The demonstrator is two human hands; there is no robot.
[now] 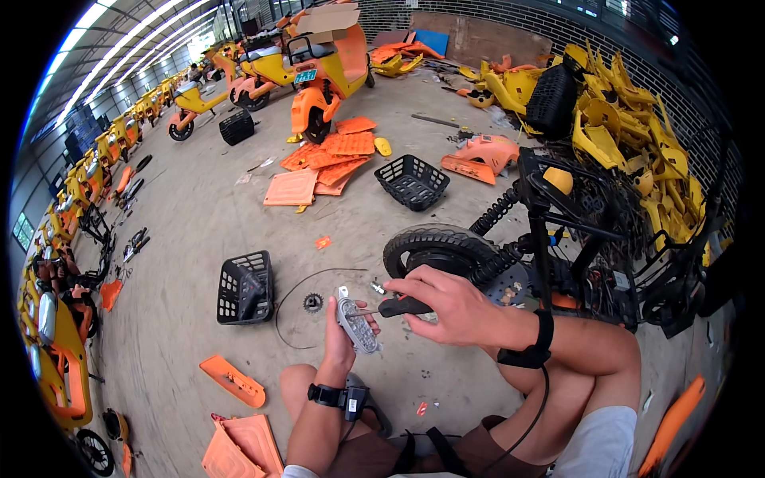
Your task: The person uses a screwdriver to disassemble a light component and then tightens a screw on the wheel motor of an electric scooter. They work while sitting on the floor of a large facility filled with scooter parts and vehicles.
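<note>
My left hand [341, 341] is closed around an oval, silvery-clear lamp unit [360, 328] with a small white tab at its top. A screwdriver [405, 306] with a black handle is gripped in my right hand [438, 301]. Its thin shaft reaches left to the face of the lamp unit, and I cannot make out whether the tip sits in a screw. Just beyond the hands, a small metal part [377, 287] lies on the floor. To the left of them are a dark toothed sprocket [313, 302] and a thin curved cable [288, 291].
A stripped scooter frame with its rear wheel [430, 243] stands close on the right. A black basket [245, 288] holding a dark part sits at left, another basket [412, 183] ahead. Orange panels [331, 155] lie farther off. Yellow panels [606, 127] pile by the wall.
</note>
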